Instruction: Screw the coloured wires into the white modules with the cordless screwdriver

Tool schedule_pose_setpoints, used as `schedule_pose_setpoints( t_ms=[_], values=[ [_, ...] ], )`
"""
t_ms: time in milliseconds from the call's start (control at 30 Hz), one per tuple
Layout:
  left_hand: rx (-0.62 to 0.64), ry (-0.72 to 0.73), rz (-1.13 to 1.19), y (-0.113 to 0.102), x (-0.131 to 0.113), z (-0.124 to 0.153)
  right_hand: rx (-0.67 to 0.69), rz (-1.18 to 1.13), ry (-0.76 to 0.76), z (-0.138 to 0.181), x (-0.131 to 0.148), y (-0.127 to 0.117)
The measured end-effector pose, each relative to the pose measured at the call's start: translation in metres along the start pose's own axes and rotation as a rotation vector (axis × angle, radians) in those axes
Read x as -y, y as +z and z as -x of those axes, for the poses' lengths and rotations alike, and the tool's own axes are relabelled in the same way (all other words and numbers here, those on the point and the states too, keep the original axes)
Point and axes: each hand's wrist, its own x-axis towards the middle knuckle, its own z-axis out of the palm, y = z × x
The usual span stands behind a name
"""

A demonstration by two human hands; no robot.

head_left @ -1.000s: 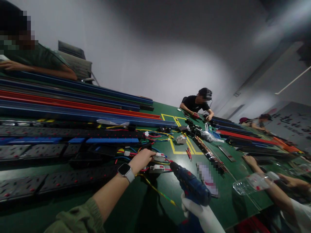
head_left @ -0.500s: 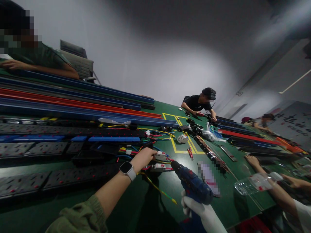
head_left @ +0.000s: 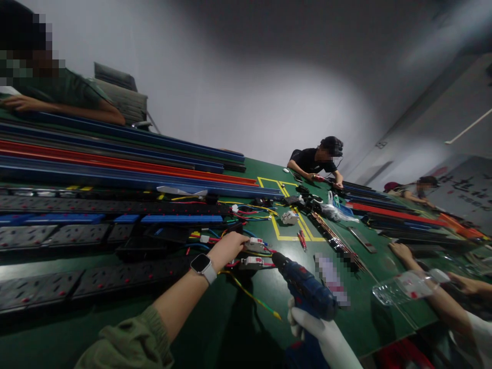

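My left hand (head_left: 227, 249), with a smartwatch (head_left: 202, 266) on the wrist, rests on a small white breaker (head_left: 254, 245) wired with red, blue and yellow leads; the fingers curl over it. Just below lies a second white breaker (head_left: 250, 263). My right hand (head_left: 321, 333), in a white glove, grips a blue cordless drill (head_left: 305, 287) whose tip points at that second breaker. A yellow-green wire (head_left: 255, 300) trails from the breakers toward me across the green table (head_left: 246, 328).
Long blue, red and black rails (head_left: 115, 169) and black socket strips (head_left: 96, 282) run along the left. Other people sit at the far left, at the far end and at the right, where another person's hands (head_left: 402, 252) hold a clear bag (head_left: 403, 287). Tools lie by yellow tape (head_left: 286, 225).
The drill tip has moved slightly closer to the lower breaker. My left hand has stayed on the upper breaker. The view has shifted a little.
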Motion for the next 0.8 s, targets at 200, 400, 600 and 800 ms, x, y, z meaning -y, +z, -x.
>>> schedule_pose_setpoints(
  t_ms=[200,400,600,800],
  values=[
    [0.001,0.004,-0.002,0.000,0.001,0.000,0.009,0.006,-0.025,0.003,0.000,-0.001],
    [0.000,-0.001,-0.003,0.000,0.000,0.000,-0.009,-0.051,-0.064,0.009,-0.001,-0.001],
    [-0.007,0.014,-0.001,0.001,0.002,0.001,-0.007,-0.082,-0.122,0.031,-0.011,-0.006],
    [-0.003,0.005,-0.014,0.003,0.003,-0.001,-0.007,-0.086,-0.136,0.033,-0.015,-0.007]
  ],
)
